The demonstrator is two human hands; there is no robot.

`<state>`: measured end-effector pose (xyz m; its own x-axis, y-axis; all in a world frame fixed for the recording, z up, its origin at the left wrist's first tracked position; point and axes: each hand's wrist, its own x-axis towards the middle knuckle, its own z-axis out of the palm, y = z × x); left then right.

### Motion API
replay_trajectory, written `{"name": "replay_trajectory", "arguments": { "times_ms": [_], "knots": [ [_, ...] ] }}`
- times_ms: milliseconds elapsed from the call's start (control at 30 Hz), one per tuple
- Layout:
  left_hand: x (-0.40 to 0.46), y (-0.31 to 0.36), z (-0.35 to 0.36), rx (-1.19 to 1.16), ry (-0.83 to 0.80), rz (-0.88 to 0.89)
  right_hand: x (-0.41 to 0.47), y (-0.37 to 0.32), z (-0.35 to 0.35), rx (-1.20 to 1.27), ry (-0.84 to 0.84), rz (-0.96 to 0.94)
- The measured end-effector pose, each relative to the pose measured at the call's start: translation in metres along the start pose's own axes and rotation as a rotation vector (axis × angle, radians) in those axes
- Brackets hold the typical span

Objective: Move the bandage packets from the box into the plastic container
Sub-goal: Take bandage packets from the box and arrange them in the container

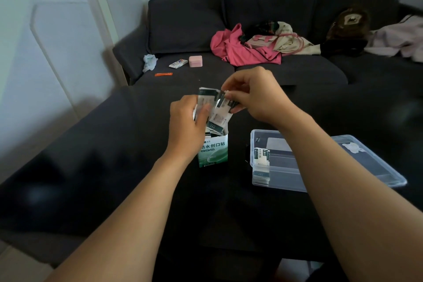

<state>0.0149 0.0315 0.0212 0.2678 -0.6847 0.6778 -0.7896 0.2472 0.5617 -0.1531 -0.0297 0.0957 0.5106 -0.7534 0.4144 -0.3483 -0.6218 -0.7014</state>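
Two hands work above the open box (214, 151), which stands on the dark table just left of the clear plastic container (320, 162). Some packets already lie in the container. The left hand (186, 119) and right hand (254, 96) each pinch bandage packets (217, 110) over the box mouth. These look light, thin, slippery; best pinched by an edge. The box reads 水创口贴.

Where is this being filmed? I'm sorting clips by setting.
Most likely a home living room. A dark sofa with a back cushion fills the view, clothes including a pink garment lie heaped on it, and the person works at a low dark table in front of it.
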Motion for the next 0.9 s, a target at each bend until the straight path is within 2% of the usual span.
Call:
{"name": "replay_trajectory", "arguments": {
  "times_ms": [100, 167, 233, 300, 400, 533, 633, 700, 800, 900],
  "knots": [
    [0.002, 0.009, -0.004, -0.223, 0.086, -0.151, -0.004, -0.003, -0.019, 0.133, -0.001, 0.073],
    [0.001, 0.022, -0.007, -0.461, 0.059, -0.284, -0.011, -0.005, -0.040, 0.267, -0.028, 0.131],
    [-0.003, 0.040, -0.008, -0.721, -0.104, -0.431, -0.018, -0.006, -0.057, 0.390, -0.081, 0.167],
    [-0.007, 0.058, -0.007, -0.841, -0.302, -0.539, -0.022, -0.005, -0.063, 0.440, -0.132, 0.183],
    [-0.012, 0.072, 0.001, -0.875, -0.461, -0.640, -0.026, 0.001, -0.062, 0.307, -0.183, 0.206],
    [-0.014, 0.081, 0.015, -0.995, -0.616, -0.865, -0.027, 0.008, -0.065, 0.064, -0.223, 0.232],
    [-0.015, 0.087, 0.025, -0.970, -0.717, -0.803, -0.031, 0.013, -0.064, -0.062, -0.197, 0.187],
    [-0.017, 0.092, 0.033, -0.859, -0.713, -0.731, -0.033, 0.018, -0.061, -0.150, -0.101, 0.158],
    [-0.020, 0.101, 0.047, -0.658, -0.591, -0.601, -0.037, 0.022, -0.049, -0.154, 0.009, 0.181],
    [-0.023, 0.109, 0.059, -0.460, -0.458, -0.452, -0.045, 0.021, -0.028, -0.098, -0.099, 0.229]
  ]
}}
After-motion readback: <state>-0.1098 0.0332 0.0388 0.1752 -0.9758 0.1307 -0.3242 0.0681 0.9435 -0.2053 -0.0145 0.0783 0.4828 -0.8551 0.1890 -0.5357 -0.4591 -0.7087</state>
